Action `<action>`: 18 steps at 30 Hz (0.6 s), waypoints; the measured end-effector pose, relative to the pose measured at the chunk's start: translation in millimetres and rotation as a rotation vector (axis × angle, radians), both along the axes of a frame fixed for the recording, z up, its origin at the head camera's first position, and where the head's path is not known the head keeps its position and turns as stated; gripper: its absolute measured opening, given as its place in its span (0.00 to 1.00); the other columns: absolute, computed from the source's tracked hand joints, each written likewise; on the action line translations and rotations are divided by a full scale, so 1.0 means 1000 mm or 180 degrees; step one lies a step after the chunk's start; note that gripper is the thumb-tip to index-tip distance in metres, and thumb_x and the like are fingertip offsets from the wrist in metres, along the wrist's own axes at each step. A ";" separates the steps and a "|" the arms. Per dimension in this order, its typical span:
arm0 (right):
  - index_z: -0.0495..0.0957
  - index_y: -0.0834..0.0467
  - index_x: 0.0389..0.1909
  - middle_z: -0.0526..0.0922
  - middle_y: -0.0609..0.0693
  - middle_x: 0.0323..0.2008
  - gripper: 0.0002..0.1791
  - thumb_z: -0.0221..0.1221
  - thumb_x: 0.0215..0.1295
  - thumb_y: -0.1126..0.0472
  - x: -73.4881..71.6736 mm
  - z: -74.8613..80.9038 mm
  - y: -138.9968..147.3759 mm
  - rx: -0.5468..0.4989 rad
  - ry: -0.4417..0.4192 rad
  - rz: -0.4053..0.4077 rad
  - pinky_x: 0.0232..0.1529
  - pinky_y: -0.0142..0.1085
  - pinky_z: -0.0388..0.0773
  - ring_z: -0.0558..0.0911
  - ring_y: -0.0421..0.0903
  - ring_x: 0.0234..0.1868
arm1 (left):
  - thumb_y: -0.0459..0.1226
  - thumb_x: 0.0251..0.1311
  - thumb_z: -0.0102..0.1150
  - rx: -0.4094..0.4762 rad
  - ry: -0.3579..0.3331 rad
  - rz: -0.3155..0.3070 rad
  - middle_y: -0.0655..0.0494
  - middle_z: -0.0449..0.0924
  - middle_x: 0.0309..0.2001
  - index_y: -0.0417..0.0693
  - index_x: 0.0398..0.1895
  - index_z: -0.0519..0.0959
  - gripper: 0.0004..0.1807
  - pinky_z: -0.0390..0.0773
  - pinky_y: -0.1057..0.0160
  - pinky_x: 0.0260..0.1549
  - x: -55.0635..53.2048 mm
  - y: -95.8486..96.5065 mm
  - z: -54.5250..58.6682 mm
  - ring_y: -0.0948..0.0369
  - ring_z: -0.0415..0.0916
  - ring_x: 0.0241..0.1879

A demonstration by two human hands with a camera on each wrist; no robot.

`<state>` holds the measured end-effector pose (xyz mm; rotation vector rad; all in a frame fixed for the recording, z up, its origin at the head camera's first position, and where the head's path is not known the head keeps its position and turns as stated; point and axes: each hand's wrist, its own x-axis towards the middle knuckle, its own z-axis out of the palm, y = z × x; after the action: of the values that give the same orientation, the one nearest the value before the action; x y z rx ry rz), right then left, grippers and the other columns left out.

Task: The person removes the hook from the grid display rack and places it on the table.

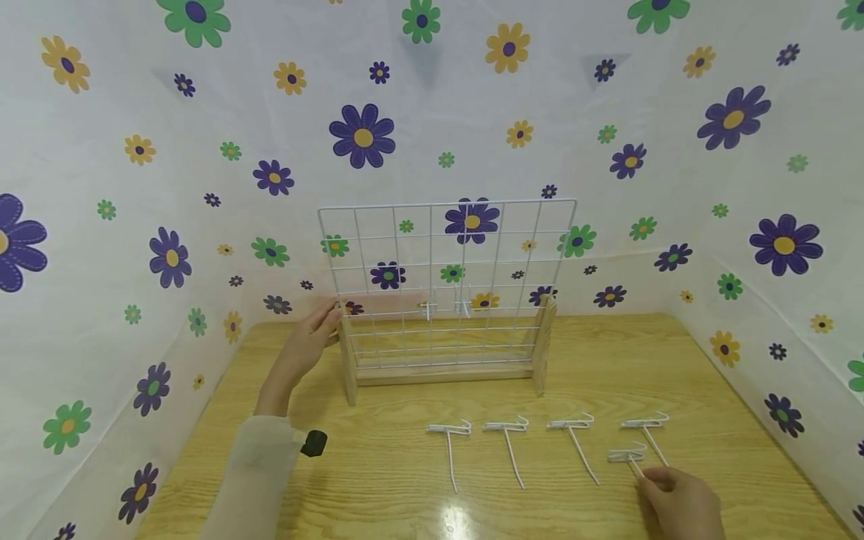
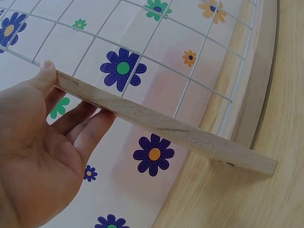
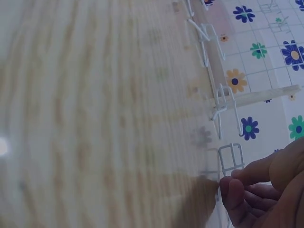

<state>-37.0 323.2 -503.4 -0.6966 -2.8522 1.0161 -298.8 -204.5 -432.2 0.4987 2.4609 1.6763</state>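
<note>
A white wire grid panel stands upright in a wooden stand. My left hand grips the top of the stand's left post, thumb on one side and fingers on the other. Two white wire hooks hang near the middle of the grid. At the front right, my right hand pinches the long prong of another white wire hook between thumb and fingers. In the right wrist view this hook's wire frame shows just past the fingertips.
Several more white hooks lie in a row on the wood-grain table, between the stand and its front edge. One hook lies right behind the held one. Flower-print cloth surrounds the table at the back and sides.
</note>
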 end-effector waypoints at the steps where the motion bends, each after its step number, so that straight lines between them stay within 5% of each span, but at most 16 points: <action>1: 0.83 0.73 0.43 0.88 0.55 0.30 0.15 0.63 0.69 0.61 0.000 0.000 0.000 0.0036 0.0008 0.0003 0.28 0.35 0.76 0.81 0.44 0.28 | 0.49 0.84 0.37 0.0005 -0.0001 -0.0009 0.35 0.44 0.81 0.42 0.84 0.47 0.35 0.67 0.43 0.70 0.000 0.000 0.000 0.35 0.61 0.72; 8: 0.82 0.73 0.40 0.87 0.59 0.30 0.15 0.62 0.69 0.61 0.001 -0.003 -0.001 0.0230 0.0116 0.0043 0.33 0.48 0.82 0.85 0.60 0.34 | 0.52 0.83 0.38 0.0059 0.0034 -0.0031 0.37 0.46 0.81 0.44 0.84 0.48 0.36 0.69 0.46 0.69 0.001 0.000 0.000 0.37 0.62 0.72; 18: 0.82 0.71 0.36 0.86 0.58 0.29 0.14 0.62 0.69 0.60 0.001 -0.007 -0.002 0.0363 0.0094 0.0048 0.33 0.48 0.82 0.85 0.58 0.33 | 0.52 0.83 0.39 0.0094 0.0049 -0.0048 0.37 0.47 0.81 0.44 0.84 0.48 0.36 0.70 0.45 0.69 -0.003 -0.001 -0.004 0.37 0.62 0.72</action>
<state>-36.0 321.6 -510.1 -0.6461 -2.8668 0.8499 -301.3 -205.6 -435.9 0.5341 2.4400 1.7119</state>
